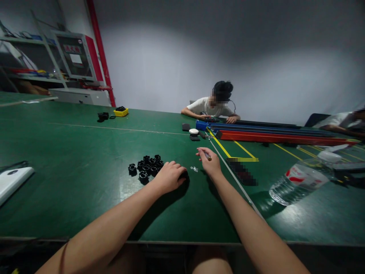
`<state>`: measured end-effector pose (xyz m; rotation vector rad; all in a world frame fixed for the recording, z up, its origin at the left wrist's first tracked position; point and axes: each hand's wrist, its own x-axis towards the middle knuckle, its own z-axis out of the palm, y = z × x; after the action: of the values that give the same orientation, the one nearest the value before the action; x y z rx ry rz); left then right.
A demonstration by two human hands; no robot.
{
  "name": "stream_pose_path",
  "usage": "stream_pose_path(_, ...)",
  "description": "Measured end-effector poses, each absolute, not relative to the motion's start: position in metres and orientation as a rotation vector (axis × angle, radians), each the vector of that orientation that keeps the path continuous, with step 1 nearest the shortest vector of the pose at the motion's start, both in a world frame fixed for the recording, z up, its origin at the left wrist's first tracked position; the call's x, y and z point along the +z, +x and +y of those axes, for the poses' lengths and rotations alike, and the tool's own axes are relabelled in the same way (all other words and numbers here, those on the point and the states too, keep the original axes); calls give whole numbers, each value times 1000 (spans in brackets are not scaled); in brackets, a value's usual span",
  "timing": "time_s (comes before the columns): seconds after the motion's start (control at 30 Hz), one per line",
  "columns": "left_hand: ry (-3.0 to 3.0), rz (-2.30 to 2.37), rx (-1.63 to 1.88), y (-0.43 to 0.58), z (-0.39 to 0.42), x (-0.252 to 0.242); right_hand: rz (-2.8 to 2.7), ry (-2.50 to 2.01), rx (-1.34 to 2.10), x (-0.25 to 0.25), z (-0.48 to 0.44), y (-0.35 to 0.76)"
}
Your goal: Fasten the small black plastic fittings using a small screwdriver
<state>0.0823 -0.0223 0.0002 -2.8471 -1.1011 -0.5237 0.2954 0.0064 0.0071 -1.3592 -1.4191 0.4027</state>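
Note:
My left hand (170, 178) is closed, fingers curled down near the table, round a dark piece (185, 176) that looks like a black part; its shape is mostly hidden in shadow. Left of that hand lies a pile of small black ring-like plastic parts (146, 167). My right hand (211, 163) is closed in a pinch on a small, slim tool with a brownish handle (208, 156); its kind cannot be made out. Between the hands, a little heap of small clear or silvery pieces (194, 169) rests on the green table (85, 182).
At right stand a tilted-looking water bottle (299, 182) and a dark pixelated object (242, 172). Long red rails (273, 137) and blue rails lie beyond. A yellow tray (121, 112) sits far left, a white device (14, 182) nearer. Two people sit across the table.

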Motion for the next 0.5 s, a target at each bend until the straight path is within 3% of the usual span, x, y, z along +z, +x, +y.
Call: stream_pose_path(0.5,-2871,-1081,-505,77,-20,1,-1704,-1611,287,-21,-3,292)
